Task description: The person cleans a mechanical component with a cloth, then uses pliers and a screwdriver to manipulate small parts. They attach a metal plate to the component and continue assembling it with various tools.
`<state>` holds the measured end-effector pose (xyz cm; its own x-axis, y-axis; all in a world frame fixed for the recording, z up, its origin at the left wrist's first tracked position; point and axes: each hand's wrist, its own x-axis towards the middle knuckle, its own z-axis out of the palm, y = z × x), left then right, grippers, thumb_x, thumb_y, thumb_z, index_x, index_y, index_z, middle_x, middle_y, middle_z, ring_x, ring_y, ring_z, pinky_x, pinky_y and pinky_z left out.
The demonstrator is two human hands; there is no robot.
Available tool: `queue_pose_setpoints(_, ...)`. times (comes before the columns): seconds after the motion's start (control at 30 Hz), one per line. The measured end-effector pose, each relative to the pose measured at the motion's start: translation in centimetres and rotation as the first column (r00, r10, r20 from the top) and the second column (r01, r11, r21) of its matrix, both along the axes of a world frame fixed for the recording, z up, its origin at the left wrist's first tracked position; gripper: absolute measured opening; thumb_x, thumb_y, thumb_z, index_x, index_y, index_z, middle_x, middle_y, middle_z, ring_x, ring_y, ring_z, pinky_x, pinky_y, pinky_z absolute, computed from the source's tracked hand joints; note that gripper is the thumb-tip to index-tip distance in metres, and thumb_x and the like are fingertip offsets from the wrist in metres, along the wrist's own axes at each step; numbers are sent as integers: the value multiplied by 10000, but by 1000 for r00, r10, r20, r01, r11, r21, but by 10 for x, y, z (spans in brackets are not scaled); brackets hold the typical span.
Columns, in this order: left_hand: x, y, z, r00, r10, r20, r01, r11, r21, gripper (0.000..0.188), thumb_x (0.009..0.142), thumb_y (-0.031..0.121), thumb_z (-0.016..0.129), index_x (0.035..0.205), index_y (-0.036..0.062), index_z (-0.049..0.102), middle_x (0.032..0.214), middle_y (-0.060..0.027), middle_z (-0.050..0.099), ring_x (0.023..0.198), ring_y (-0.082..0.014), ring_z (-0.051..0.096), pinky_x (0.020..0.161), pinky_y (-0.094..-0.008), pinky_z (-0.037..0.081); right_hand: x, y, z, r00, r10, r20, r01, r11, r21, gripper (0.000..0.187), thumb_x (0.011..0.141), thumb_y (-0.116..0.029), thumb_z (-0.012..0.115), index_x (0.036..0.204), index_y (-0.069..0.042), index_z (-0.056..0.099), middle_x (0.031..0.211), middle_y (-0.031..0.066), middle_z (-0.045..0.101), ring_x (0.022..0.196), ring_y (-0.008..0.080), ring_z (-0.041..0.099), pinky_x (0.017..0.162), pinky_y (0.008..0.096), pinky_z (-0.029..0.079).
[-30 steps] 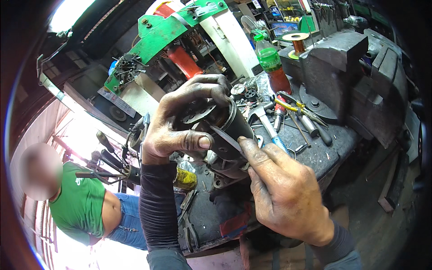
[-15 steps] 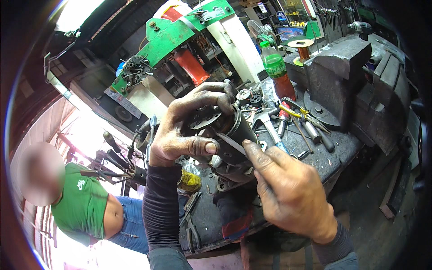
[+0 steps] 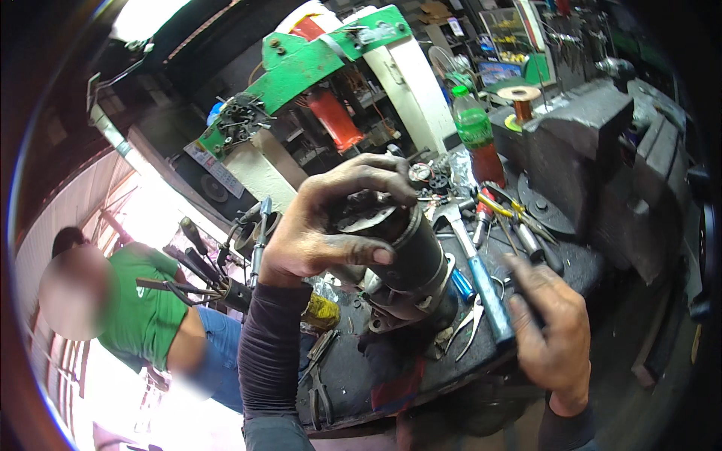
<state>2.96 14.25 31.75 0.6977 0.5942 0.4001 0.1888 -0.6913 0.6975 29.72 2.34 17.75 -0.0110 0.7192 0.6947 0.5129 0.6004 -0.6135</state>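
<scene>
black cylinder (image 3: 415,257), seemingly clasped for steadiness
left hand (image 3: 312,210) curls round its dark end piece (image 3: 368,220); blurred right hand (image 3: 555,331), grip unclear

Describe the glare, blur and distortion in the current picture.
In the head view, the overhead light is burnt out to white, as is much of the background around the person in the green shirt; in the head view, the right hand looks smeared, the left hand sharper; the head view's fisheye leaves a dark, curved border.
</scene>
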Motion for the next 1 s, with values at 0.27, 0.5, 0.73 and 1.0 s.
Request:
queue_pose_setpoints(0.27,5,0,-8,985,25,173,0,990,-144,1254,514,313,1074,1535,-40,437,1392,-154,627,1322,-236,592,1178,-389,417,8,86,-86,859,-171,482,304,929,-212,528,854,26,615,1380,63,612,1226,266,636,1098,438,662,956,494,550)
queue_pose_setpoints(0.5,-13,-16,-23,975,119,190,-64,960,-271,1042,740,246,922,1584,-41,383,1518,-191,524,1443,-273,484,1243,-404,321,-4,118,-60,838,-194,510,309,939,-151,547,857,0,723,1393,15,616,1249,239,633,1102,395,657,943,439,557)
queue_pose_setpoints(0.73,-16,-27,-36,935,275,223,-227,949,-219,962,727,189,872,1553,-50,440,1514,-228,558,1429,-313,533,1208,-411,383,-27,75,76,919,379,-106,-392,906,-157,904,770,-219,922,1524,29,491,1455,249,565,1372,381,544,1160,454,428)
queue_pose_setpoints(1.0,-19,-25,-33,958,278,72,-277,961,-16,897,694,124,829,1513,-13,489,1482,-254,565,1418,-405,542,1182,-451,437,-53,81,105,909,416,-32,-414,893,-178,923,694,-132,932,1501,30,512,1480,245,568,1413,429,520,1186,485,414)
